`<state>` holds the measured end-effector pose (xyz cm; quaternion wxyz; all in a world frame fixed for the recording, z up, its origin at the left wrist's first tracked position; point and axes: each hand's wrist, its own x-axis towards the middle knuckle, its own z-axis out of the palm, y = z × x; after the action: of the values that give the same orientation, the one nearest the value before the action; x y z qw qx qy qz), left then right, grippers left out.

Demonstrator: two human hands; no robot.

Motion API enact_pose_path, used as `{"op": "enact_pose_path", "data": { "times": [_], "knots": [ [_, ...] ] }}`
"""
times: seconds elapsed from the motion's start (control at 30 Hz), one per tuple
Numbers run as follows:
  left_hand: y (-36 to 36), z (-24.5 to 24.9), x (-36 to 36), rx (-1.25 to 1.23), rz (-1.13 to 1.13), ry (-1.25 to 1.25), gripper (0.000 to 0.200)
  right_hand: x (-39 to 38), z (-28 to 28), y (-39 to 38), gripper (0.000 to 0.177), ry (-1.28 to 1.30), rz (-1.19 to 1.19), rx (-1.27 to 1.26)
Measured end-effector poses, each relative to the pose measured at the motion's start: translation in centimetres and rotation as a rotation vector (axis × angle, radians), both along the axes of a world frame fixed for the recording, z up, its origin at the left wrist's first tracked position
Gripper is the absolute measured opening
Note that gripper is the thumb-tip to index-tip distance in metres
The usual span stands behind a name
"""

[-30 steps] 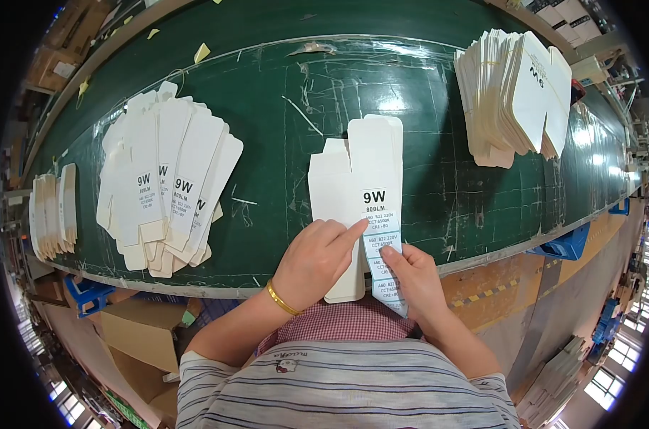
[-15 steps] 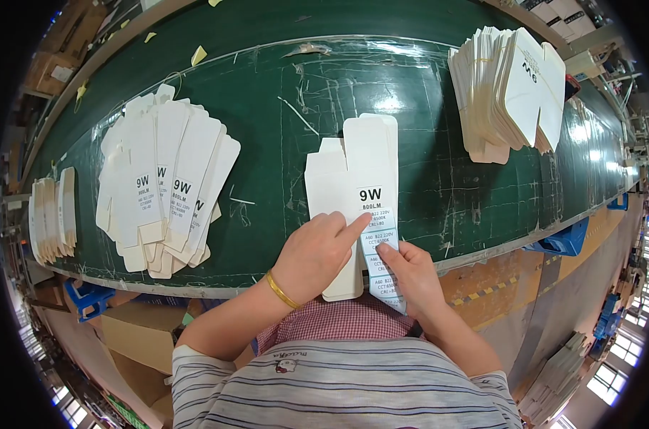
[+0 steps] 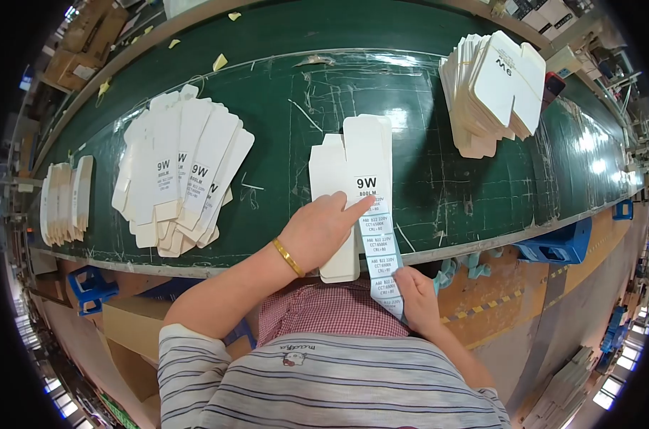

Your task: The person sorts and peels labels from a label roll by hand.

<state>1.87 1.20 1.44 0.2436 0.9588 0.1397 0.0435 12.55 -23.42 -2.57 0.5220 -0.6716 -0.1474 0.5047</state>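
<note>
A flat, unfolded white carton (image 3: pixel 367 146) printed "9W 800LM" lies in the middle of the green table near its front edge. My left hand (image 3: pixel 323 225) rests over the carton, its index finger stretched out onto a label just below the "800LM" print and the other fingers curled. From that spot a strip of pale blue-backed labels (image 3: pixel 379 245) runs toward my body and hangs past the table edge. Lower down, my right hand (image 3: pixel 417 293) pinches the side of this strip between thumb and fingers. My left thumb is hidden.
Fanned flat cartons with the same print (image 3: pixel 189 171) lie to the left, and a smaller stack (image 3: pixel 66 201) stands farther left. A banded bundle of cartons (image 3: pixel 492 89) sits at the back right. Blue stools (image 3: pixel 559 244) and an open cardboard box (image 3: pixel 135 322) are below the table.
My right hand has moved down toward my body along the label strip, and a longer straight stretch of labels shows. My left index finger is still at the top label. The view has shifted slightly.
</note>
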Motion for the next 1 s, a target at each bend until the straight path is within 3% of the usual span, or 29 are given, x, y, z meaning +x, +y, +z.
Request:
{"op": "enact_pose_path", "data": {
  "times": [0.2,0.37,0.4,0.6,0.77,0.83,1.0],
  "knots": [
    [-1.0,0.8,0.0,0.138,-0.023,0.063,0.048,-0.7,1.0,-1.9,0.028,0.087,-0.119,0.109],
    [-2.1,0.5,-0.6,0.256,-0.066,-0.209,0.031,-1.0,1.5,-3.0,0.032,0.097,-0.203,0.204],
    [-1.9,-0.4,-0.2,0.32,-0.1,-0.417,0.031,-1.0,0.5,-3.7,0.032,0.001,-0.191,0.185],
    [-2.8,-0.7,1.7,0.293,-0.053,-0.185,0.047,-1.3,-0.5,-3.8,0.031,-0.044,-0.18,0.269],
    [-2.0,-3.2,1.9,0.508,-0.183,-0.14,0.03,-2.8,2.5,-2.2,0.028,-0.055,-0.233,0.272],
    [-2.5,-3.0,2.3,0.491,-0.167,-0.091,0.019,-2.6,2.2,-2.4,0.029,-0.123,-0.158,0.282],
    [-0.9,-1.1,2.3,0.577,-0.221,-0.127,0.011,-3.3,2.9,-1.8,0.029,-0.113,-0.134,0.291]
  ]
}}
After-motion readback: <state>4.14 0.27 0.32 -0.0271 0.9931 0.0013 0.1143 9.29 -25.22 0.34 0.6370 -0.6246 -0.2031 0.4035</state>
